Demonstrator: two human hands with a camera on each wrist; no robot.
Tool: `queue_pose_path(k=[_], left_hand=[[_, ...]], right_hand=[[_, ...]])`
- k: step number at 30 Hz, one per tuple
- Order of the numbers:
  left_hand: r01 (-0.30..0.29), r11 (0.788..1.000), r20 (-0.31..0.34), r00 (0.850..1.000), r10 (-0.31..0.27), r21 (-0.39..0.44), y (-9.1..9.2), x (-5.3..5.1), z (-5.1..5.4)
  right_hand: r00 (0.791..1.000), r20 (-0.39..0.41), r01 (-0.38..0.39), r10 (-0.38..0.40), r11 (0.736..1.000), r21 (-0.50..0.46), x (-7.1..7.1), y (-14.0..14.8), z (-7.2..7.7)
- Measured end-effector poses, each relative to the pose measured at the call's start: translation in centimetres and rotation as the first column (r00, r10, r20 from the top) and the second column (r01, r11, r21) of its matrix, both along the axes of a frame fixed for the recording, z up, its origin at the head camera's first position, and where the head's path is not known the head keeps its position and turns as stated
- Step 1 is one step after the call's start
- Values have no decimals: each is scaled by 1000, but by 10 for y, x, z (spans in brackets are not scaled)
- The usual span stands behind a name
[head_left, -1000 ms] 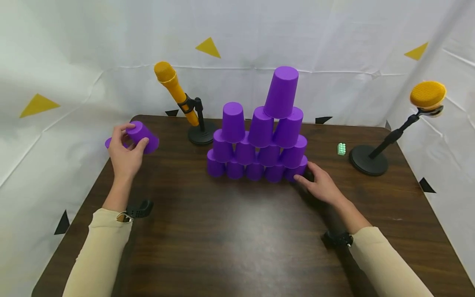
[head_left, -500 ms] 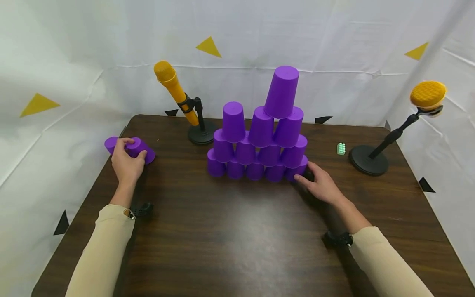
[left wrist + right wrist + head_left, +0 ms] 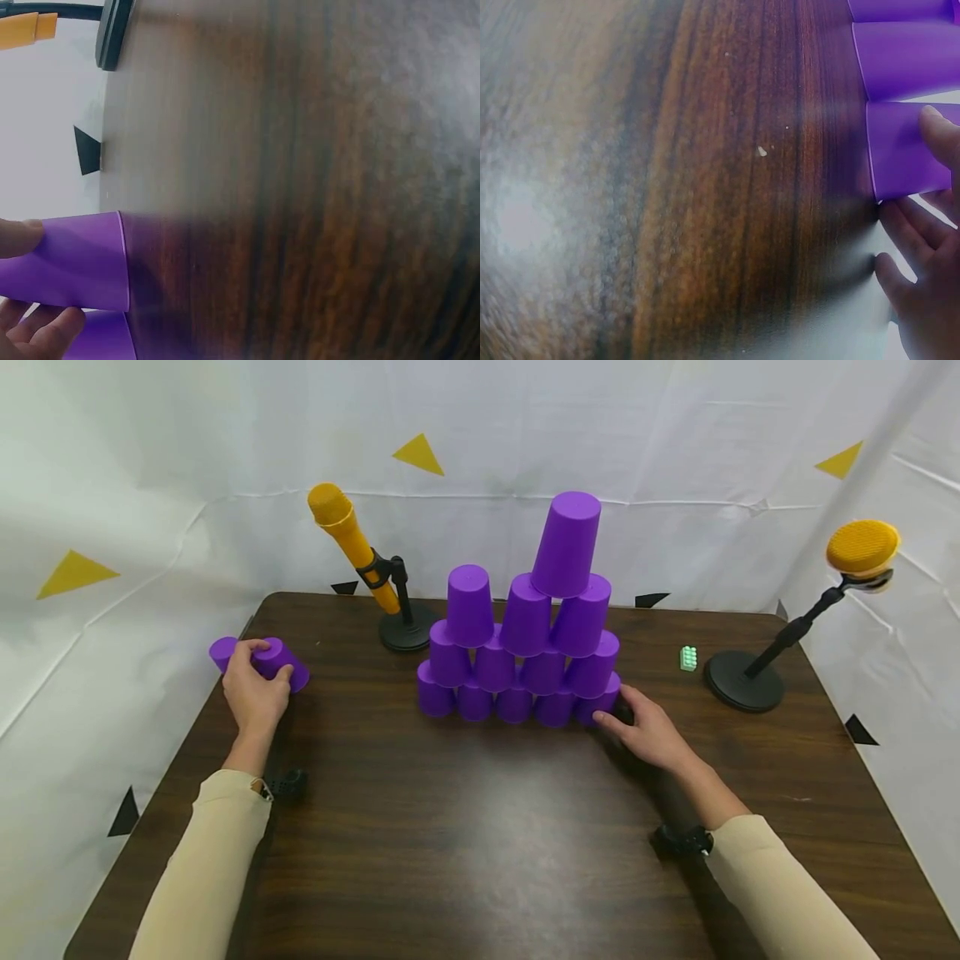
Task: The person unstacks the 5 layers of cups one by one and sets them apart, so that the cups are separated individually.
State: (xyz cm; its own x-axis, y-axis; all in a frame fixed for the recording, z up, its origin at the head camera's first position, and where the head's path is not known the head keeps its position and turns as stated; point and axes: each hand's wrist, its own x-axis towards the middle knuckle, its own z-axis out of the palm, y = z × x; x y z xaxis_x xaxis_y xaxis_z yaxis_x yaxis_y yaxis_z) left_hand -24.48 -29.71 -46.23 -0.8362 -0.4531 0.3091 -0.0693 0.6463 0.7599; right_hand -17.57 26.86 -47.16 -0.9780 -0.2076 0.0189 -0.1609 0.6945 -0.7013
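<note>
At the table's left edge my left hand (image 3: 255, 691) grips an upside-down purple cup (image 3: 283, 665) standing on the wood, thumb on one side, fingers on the other. A second purple cup (image 3: 222, 652) stands right beside it, partly behind my fingers; both cups (image 3: 75, 259) also show in the left wrist view. Mid-table rises a stack of upside-down purple cups (image 3: 495, 664), with three in the third row and a single top cup (image 3: 567, 545). My right hand (image 3: 651, 731) holds the bottom row's rightmost cup (image 3: 907, 150) between thumb and fingers.
An orange microphone (image 3: 347, 537) leans in a black stand (image 3: 408, 628) left of the stack. Another orange-headed microphone (image 3: 862, 547) stands at the right on a round black base (image 3: 742, 681). A small mint-green studded block (image 3: 687, 658) lies near it. White sheeting (image 3: 517, 427) surrounds the table.
My left hand has lowered its purple cup onto the table beside the other one, and has stayed there since. My right hand and the stack have kept their places.
</note>
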Motion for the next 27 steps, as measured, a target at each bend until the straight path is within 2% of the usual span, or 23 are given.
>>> queue_pose_path(k=[9, 13, 16, 18, 20, 22, 25, 27], left_hand=[[0, 998, -36, 999, -2, -60, -4, 1, -1], [6, 998, -41, 999, -8, -60, -5, 4, 0], [3, 997, -79, 997, -9, -78, -4, 7, 1], [-1, 995, -135, 991, -13, -104, -4, 9, 4], [-3, 992, -209, 978, -23, -126, -2, 10, 10], [-1, 990, -290, 956, -40, -140, 2, 10, 19], [25, 992, -402, 913, -75, -127, 16, 10, 42], [70, 990, -481, 868, -121, -122, 33, 10, 63]], right_hand=[[1000, -18, -2, 2, 1000, 2, 1, -2, 0], [1000, -13, -1, 1, 1000, 2, 2, -2, -1], [1000, -8, -2, 2, 1000, 1, 2, -3, -1], [1000, -8, -1, 1, 1000, 1, 2, -3, -1], [1000, -9, -2, 2, 1000, 0, 2, -2, -1], [1000, -6, -2, 2, 1000, 0, 2, -2, 0], [1000, 1, -4, 4, 1000, 2, 1, -1, 1], [1000, 4, -4, 4, 1000, 4, 1, 0, 1]])
